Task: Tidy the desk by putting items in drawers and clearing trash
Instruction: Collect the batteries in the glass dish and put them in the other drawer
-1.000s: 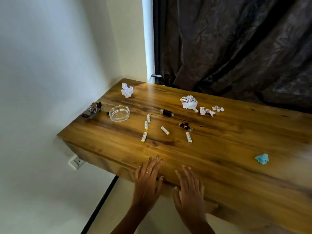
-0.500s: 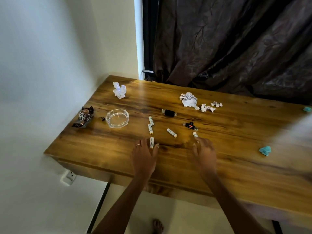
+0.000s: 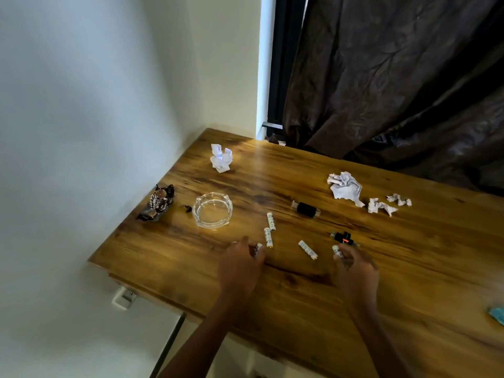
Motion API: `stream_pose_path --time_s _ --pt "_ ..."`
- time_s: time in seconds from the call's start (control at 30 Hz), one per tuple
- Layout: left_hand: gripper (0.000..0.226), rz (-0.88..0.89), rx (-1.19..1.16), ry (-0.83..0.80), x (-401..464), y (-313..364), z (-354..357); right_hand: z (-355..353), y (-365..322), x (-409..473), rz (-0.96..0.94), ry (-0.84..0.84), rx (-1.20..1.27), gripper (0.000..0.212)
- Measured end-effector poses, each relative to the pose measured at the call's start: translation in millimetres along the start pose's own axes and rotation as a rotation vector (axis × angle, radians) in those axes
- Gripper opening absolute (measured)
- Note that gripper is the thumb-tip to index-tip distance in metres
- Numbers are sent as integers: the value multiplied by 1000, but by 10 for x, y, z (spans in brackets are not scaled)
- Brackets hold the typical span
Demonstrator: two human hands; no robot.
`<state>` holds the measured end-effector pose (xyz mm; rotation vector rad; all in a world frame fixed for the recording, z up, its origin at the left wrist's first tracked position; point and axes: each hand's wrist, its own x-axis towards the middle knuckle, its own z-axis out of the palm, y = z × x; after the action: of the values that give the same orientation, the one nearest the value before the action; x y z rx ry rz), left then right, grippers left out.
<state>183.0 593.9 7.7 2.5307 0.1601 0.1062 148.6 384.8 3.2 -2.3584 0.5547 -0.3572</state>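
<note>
Head view: I've barely begun; left hand (image 3: 240, 264) and right hand (image 3: 356, 268) each pinch a battery, paper trash (image 3: 344, 184) at one o'clock untouched.

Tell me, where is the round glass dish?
In the head view, the glass dish sits on the left part of the wooden desk, between the dark snack wrapper near the wall and the white batteries on its right.

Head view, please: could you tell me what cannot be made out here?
- Drawers: none visible; the desk top hides its underside.
- Blue item: cut off by the right edge.
- White battery at the left hand: half covered by fingers.
- Battery at the right hand: likewise.
- Battery print: too small.
</note>
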Motion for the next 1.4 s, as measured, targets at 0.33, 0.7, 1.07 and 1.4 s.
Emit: stream_pose_path --time_s 0.33,0.7,1.07,1.4 --pt "26 -92 13 259 838 -387 -451 592 -1134 48 -153 -303 284 27" --pt "29 -21 339 146 1252 -637 -452 1348 -1838 348 -150 -344 240 24" --pt "28 36 317 116 1287 -711 -501 1623 -1998 359 -328 -368 -177 24" --pt "26 69 235 148 1256 -768 -484 1399 -1872 342 -347 -321 -27 16"
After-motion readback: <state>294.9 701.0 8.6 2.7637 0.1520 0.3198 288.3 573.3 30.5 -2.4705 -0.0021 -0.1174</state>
